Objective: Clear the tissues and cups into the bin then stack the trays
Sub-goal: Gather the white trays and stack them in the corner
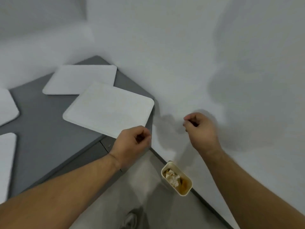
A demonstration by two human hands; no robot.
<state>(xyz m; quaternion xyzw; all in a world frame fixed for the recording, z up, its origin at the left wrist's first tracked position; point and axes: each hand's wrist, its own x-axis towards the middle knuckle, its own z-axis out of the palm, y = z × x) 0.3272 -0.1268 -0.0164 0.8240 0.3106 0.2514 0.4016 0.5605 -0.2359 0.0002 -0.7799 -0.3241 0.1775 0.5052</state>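
four trays are left lying flat and apart on the table [41, 129], none overlapping another: the near tray [109, 109] at the table's corner, the far tray [80, 79] behind it, and two more cut off at the left edge [7, 106] [6, 162]. nothing is seen on any of them, so the clearing is judged done and the stacking not yet begun. the bin [185, 187] is stood on the floor [132, 187] against the wall [198, 63], just beside the table's corner, where it can be reached with a short drop. crumpled tissues [171, 178] are seen inside it; a brownish mass lies under them, and whether it is cups cannot be told.

the left hand [132, 142] is held over the table edge, touching or just above the near tray's front corner; which cannot be told through the blur. its fingers are loosely curled with the thumb laid against them, and nothing is seen between them. the right hand [201, 129] is raised off the table, before the wall and above the bin, back upward, fingers likewise loosely curled and holding nothing.
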